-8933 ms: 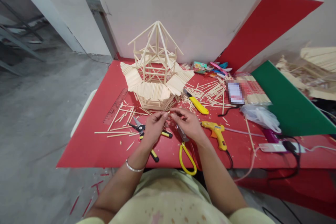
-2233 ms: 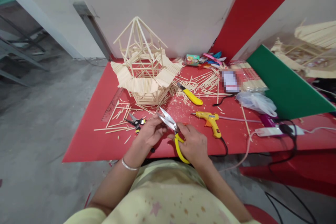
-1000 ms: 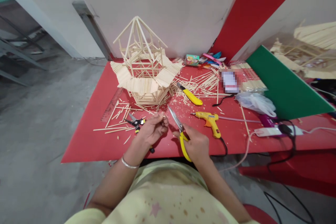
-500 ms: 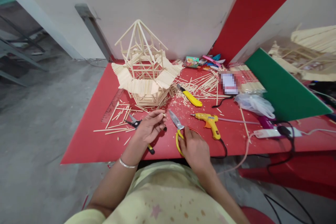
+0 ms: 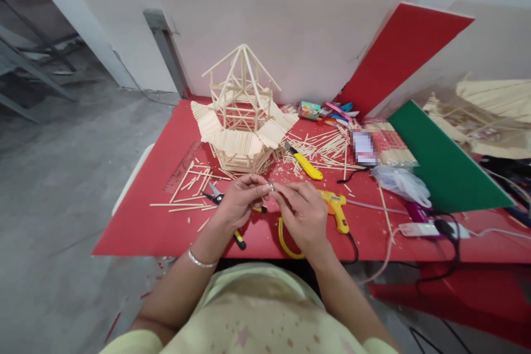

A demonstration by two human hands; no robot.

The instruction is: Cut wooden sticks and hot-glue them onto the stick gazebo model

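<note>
My left hand [image 5: 244, 199] is closed in a pinch, holding a tiny pale stick piece [image 5: 271, 188] mostly hidden by fingertips. Against the same piece press the closed fingers of my right hand [image 5: 306, 213]. Below the right hand lie scissors with a yellow handle [image 5: 282, 239], largely covered by it. Pliers-like cutters [image 5: 239, 240] with black and yellow grips rest under my left wrist. Beyond both hands stands a stick-built model [image 5: 243, 146] with a pointed open roof frame and slatted sloping panels. A yellow utility knife [image 5: 309, 166] lies to its right.
A yellow glue gun [image 5: 339, 213] with its cord lies right of my right hand. Loose sticks [image 5: 319, 149] are scattered behind, and a clear ruler [image 5: 182, 166] lies left. A plastic bag [image 5: 402, 183], power strip [image 5: 418, 229] and green board [image 5: 452, 166] occupy the right side.
My right hand has left the scissors' handle and moved up and left to meet my left hand's fingertips. The view has tilted up slightly.
</note>
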